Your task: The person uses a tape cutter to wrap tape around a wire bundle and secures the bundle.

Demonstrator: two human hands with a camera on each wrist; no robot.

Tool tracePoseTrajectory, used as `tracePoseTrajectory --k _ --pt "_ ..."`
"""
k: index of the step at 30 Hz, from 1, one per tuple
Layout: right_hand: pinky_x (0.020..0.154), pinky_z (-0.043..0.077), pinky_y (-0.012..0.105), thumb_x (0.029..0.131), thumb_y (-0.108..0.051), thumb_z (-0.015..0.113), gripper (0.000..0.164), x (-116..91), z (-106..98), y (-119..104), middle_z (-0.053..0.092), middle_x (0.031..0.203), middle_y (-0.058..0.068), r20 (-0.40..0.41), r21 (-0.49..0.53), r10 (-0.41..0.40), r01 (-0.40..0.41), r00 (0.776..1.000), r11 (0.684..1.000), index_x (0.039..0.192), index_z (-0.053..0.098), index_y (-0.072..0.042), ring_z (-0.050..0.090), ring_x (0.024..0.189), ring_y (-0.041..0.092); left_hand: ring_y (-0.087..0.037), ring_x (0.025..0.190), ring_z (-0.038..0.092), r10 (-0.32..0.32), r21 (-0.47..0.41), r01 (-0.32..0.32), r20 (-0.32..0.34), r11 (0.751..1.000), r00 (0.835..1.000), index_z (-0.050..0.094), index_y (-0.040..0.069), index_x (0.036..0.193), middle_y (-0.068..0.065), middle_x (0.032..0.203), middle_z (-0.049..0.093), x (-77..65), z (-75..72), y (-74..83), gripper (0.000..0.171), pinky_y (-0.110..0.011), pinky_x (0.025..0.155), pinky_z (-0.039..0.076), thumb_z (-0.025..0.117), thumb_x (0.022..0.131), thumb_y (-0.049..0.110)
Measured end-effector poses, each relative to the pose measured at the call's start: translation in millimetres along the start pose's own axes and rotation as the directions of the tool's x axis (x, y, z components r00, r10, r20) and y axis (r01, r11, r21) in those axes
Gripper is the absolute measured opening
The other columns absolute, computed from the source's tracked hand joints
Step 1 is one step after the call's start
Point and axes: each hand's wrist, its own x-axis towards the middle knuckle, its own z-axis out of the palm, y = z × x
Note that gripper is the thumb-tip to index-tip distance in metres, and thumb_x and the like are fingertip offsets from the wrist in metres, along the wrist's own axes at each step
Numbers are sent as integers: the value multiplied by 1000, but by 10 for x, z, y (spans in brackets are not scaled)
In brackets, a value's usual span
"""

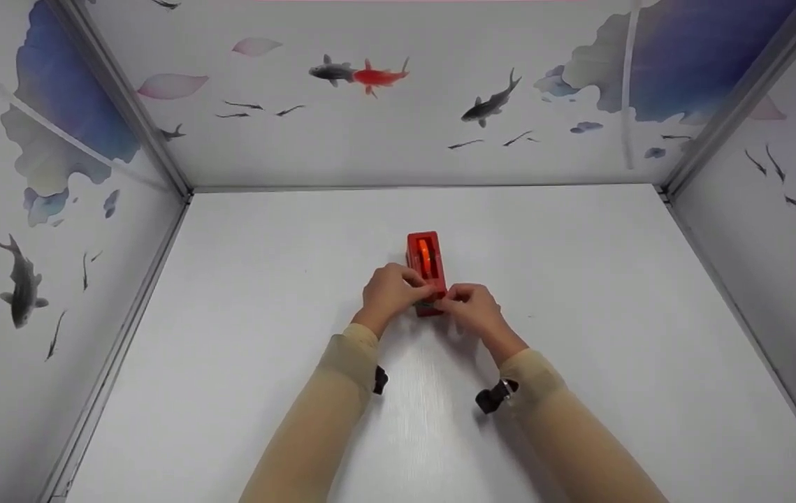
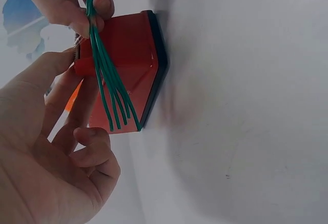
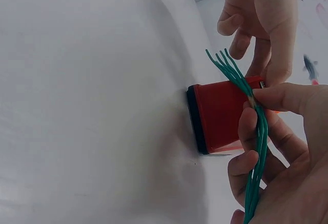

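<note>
A red tape dispenser (image 1: 440,269) with a dark base stands on the white table, an orange roll (image 1: 425,257) in its top slot. My left hand (image 1: 391,290) holds the dispenser's near end, thumb by the toothed cutter and fingers along the side. My right hand (image 1: 474,307) pinches a bundle of green wires (image 3: 259,147) between thumb and fingers, just in front of the dispenser. A brownish band (image 3: 251,101) wraps the bundle at the pinch. Past it the loose wire ends fan out across the dispenser's red front. Whether tape runs from cutter to bundle cannot be seen.
The white tabletop (image 1: 265,279) is bounded by a back wall (image 1: 398,147) and side walls printed with fish and petals. A small black device (image 1: 492,398) is worn at the right wrist, another (image 1: 380,381) at the left.
</note>
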Motion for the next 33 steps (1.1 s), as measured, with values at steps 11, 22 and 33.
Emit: tracePoseTrajectory --k 11,22,33 --pt "67 45 32 89 -28 77 14 1 20 101 66 81 -3 32 -57 -44 46 998 997 82 73 -16 54 73 15 -14 86 56 2 -87 -3 -11 996 1000 82 26 91 7 95 71 -21 51 -89 17 -29 70 46 78 90 43" --pt "69 50 31 93 -29 78 12 -88 -88 146 73 88 0 88 -16 -156 158 984 987 93 76 -17 61 78 18 -22 102 65 130 -86 -142 -130 986 983 82 22 112 4 109 77 -167 33 -197 26 -35 84 54 74 96 40" --pt "76 52 33 92 -29 80 12 -155 -128 126 74 91 -1 96 5 -292 293 952 956 93 79 -18 62 86 19 -11 90 51 545 198 -510 -217 837 810 83 29 107 10 102 77 -457 25 -333 24 -24 76 51 86 84 34"
